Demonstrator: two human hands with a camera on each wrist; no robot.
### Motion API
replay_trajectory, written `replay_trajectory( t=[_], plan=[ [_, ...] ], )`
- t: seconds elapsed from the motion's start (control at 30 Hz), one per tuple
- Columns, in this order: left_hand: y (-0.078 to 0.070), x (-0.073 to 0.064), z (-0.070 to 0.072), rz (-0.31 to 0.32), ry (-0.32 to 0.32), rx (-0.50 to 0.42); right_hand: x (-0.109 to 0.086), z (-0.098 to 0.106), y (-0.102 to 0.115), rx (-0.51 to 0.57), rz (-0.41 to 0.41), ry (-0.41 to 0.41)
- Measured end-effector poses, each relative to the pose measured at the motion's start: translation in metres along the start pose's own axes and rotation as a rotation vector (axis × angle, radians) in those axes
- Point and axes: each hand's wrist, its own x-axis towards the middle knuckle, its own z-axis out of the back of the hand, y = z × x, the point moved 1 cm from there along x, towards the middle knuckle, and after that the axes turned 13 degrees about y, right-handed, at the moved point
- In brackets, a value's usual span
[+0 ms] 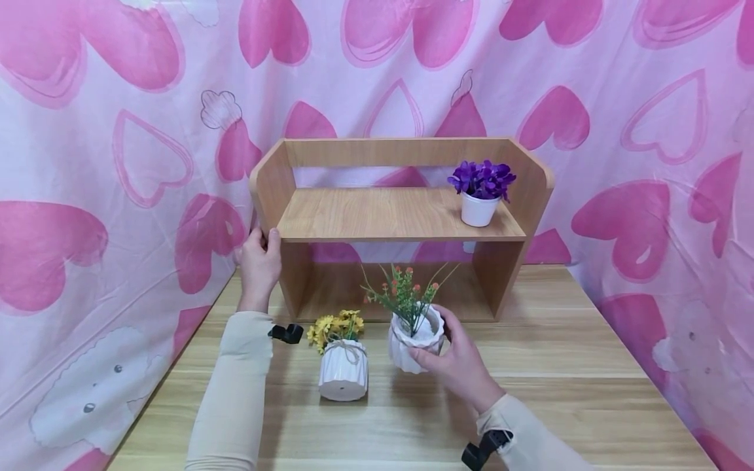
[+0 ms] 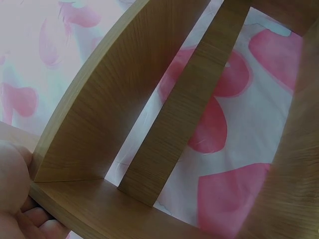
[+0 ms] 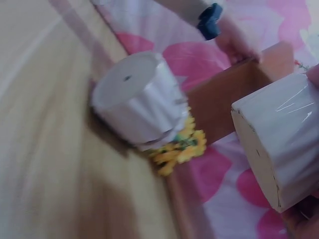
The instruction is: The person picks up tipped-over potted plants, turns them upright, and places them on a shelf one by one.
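My left hand (image 1: 261,261) grips the front edge of the left side panel of a two-tier wooden shelf (image 1: 377,212). In the left wrist view its thumb side and curled fingers (image 2: 37,221) lie around the panel's edge. With my right hand (image 1: 462,366) I hold a white fluted flowerpot (image 1: 403,353) with small orange-red flowers and thin green leaves, tilted above the table in front of the shelf. To its left, another white flowerpot (image 1: 344,371) with yellow flowers and a twine bow lies on its side, base toward me.
A white pot of purple flowers (image 1: 480,208) stands at the right end of the shelf's upper board. The wooden table (image 1: 559,392) carries the shelf near its back edge. Behind and beside hangs a pink heart-patterned curtain (image 1: 642,216).
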Motion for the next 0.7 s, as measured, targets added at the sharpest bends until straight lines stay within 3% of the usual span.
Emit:
replay_trajectory(
  t=[0.33,0.7],
  plan=[
    [0.001,0.001,0.000,0.003,0.004,-0.002,0.024,0.015,0.037,-0.074,0.078,-0.034],
    [0.000,0.000,0.000,0.021,0.015,-0.008,0.048,0.033,0.063,-0.059,0.127,-0.087]
  ],
)
